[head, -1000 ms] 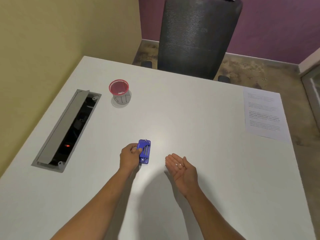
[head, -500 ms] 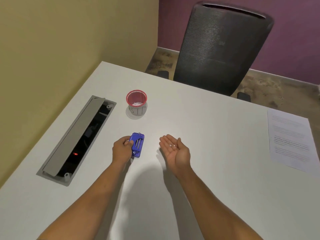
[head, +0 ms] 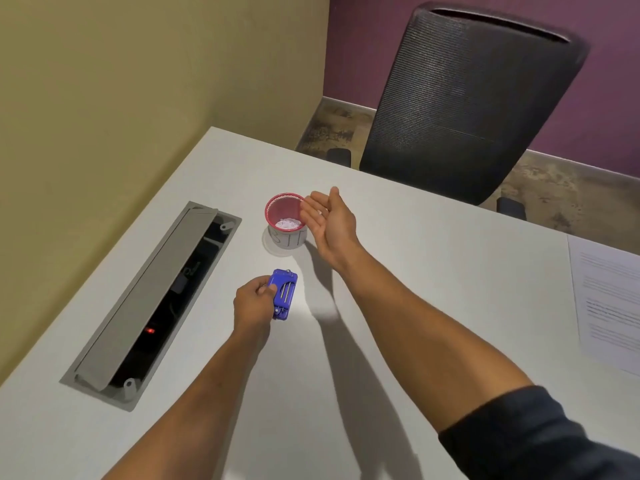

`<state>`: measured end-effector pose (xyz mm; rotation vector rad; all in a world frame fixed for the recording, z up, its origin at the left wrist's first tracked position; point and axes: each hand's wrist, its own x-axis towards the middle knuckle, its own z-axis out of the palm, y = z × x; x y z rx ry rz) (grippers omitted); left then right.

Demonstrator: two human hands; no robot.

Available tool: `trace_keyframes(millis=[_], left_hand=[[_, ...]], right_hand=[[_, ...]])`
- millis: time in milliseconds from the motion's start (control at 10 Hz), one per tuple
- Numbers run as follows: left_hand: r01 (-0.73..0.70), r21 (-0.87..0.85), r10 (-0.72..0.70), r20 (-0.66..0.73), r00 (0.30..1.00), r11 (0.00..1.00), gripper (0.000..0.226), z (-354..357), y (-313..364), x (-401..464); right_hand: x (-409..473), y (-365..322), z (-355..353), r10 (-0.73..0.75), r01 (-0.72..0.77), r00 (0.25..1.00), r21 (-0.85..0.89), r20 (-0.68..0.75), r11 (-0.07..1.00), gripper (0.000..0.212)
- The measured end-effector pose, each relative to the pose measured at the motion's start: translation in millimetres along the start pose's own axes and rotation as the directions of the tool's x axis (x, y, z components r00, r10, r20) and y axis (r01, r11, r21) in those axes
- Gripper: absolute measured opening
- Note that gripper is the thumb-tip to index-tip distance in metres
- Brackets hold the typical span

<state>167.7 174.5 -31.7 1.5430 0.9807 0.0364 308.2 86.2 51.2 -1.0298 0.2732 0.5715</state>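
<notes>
Blue tool (head: 285, 294): held at the near middle of the counter (head: 415, 306), just right of the left hand; its long side ran away from the person.
Left hand (head: 252, 304): fingers curled round the blue tool's left edge, knuckles up.
Right hand (head: 329, 220): palm up, fingers straight and spread flat, tilted toward the cup; a few white bits (head: 320, 212) lay on the fingers.
Fingertips (head: 306, 206): at the cup's right rim; whether they touched it could not be told.
Cup (head: 285, 220): red-rimmed, upright, beyond the blue tool and apart from it, with more white scraps (head: 288, 223) in its bottom.
Sleeve (head: 536, 438): dark, on the right upper arm.
Cable hatch (head: 156, 299): grey lid raised, set in the counter to the left; a red light (head: 149, 330) glowed inside.
Paper (head: 609, 299): a printed sheet at the counter's right edge, well apart from both hands.
Chair (head: 467, 98): black mesh back, behind the far edge.
</notes>
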Motion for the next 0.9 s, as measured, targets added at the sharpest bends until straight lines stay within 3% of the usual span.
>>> trace_keyframes(millis=[300,600,700,800,900], left_hand=[[-0.041,0.046,0.038,0.057,0.998,0.998,0.022,-2,2,4],[-0.07,0.07,0.07,0.006,0.998,0.995,0.027,-1,5,2],[-0.146,0.127,0.158,-0.094,0.983,0.981,0.031,1,10,-4],[-0.249,0.247,0.281,-0.105,0.954,0.936,0.029,4,13,-9],[-0.317,0.337,0.362,-0.077,0.929,0.886,0.027,7,14,-20]], right_hand=[[30,-4,24,0.044,0.049,0.986,-0.53,0.161,0.847,0.068],[35,-2,14,0.018,0.131,0.976,-0.653,0.217,0.746,0.069],[26,1,4,-0.124,0.231,0.972,-0.71,0.2,0.665,0.065],[13,4,-14,-0.261,0.297,0.95,-0.756,0.172,0.584,0.058],[-11,14,-44,-0.302,0.307,0.938,-0.811,0.169,0.498,0.056]])
